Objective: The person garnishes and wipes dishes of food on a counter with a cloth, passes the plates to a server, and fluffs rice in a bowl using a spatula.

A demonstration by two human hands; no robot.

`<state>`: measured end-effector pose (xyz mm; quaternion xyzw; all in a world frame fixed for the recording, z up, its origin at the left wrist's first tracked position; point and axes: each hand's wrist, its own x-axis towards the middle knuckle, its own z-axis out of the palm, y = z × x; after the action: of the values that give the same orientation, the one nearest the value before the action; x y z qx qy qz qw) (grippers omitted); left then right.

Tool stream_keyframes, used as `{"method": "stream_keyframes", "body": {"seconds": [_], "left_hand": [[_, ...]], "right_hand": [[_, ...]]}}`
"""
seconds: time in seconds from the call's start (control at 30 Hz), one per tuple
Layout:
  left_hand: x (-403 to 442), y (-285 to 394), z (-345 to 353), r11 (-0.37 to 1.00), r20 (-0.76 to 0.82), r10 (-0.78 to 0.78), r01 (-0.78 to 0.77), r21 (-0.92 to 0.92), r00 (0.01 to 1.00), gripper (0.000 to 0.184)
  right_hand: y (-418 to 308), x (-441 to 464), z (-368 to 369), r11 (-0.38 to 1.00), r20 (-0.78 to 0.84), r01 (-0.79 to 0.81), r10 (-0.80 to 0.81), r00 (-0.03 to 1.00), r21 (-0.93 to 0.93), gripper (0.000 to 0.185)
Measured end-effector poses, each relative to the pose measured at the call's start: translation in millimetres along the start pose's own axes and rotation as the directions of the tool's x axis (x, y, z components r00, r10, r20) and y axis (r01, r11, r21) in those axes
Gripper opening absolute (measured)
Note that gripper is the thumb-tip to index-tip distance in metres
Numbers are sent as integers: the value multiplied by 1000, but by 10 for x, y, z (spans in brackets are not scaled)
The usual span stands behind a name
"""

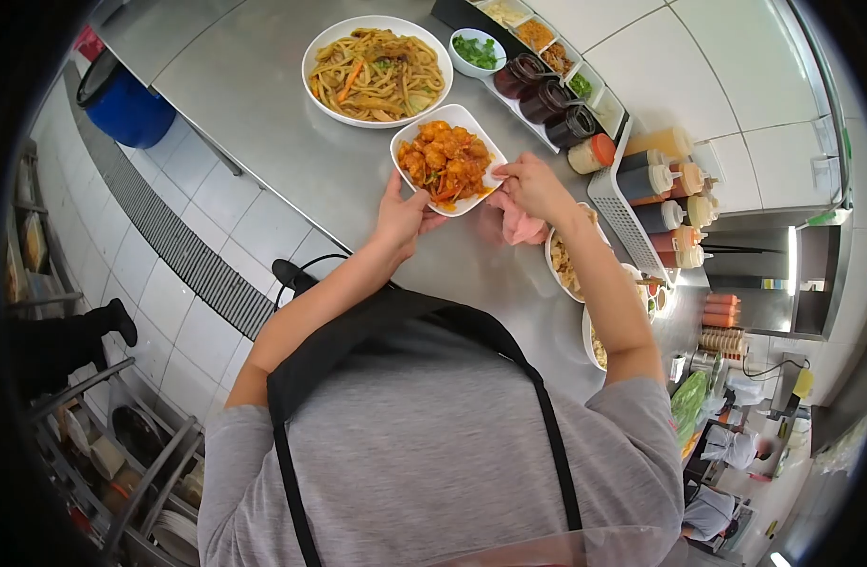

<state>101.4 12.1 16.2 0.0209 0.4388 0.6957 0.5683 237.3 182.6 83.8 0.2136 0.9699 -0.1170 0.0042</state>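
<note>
A white square bowl [461, 209] holds orange-red sauced chunks of food [445, 159]. My left hand [402, 219] grips the bowl's near left side, thumb up at the rim and fingers beneath. My right hand [537, 192] is closed on a pink cloth [518, 223], which hangs below it, and its fingertips are at the bowl's right rim. Just beyond stands a large white bowl [312, 83] of thick stir-fried noodles [377, 76]. A small white bowl [462, 66] of chopped green herbs is beside it.
Along the wall are dark sauce jars [545, 101], a condiment tray [537, 36] and a white basket [632, 217] of squeeze bottles. More food bowls [570, 255] sit under my right forearm. A blue barrel [131, 104] stands on the floor at left. Other people [731, 444] are farther off.
</note>
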Motion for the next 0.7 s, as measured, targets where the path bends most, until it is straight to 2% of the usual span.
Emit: {"method": "stream_keyframes", "body": {"seconds": [0.1,0.2,0.3,0.4,0.43,0.5,0.6,0.7], "left_hand": [[9,-30,6,1000,-19,-1,1,-31,1000,64],[17,-32,10,999,-29,-7,5,-39,1000,64],[15,-33,14,999,-27,-3,1,-50,1000,64],[7,-30,11,998,-30,-7,5,-55,1000,65],[12,-33,3,999,-22,-8,7,-44,1000,64],[18,-41,-12,1000,-6,-11,11,-23,1000,63],[15,-27,-9,1000,0,-16,16,-15,1000,65],[-2,-8,-21,998,22,-39,40,-43,999,71]], "right_hand": [[-91,-49,-17,999,11,-22,22,1000,36,24],[-86,-36,52,940,128,-224,197,972,259,26],[-161,-63,55,878,163,-290,245,956,381,26],[-136,-101,125,855,134,-242,203,970,459,26],[-160,-116,132,706,188,-343,291,938,620,26],[-252,-175,126,295,341,-477,411,846,828,26],[-338,-320,69,-207,385,-330,347,855,921,24],[-442,-500,120,77,127,-209,577,807,975,25]]}}
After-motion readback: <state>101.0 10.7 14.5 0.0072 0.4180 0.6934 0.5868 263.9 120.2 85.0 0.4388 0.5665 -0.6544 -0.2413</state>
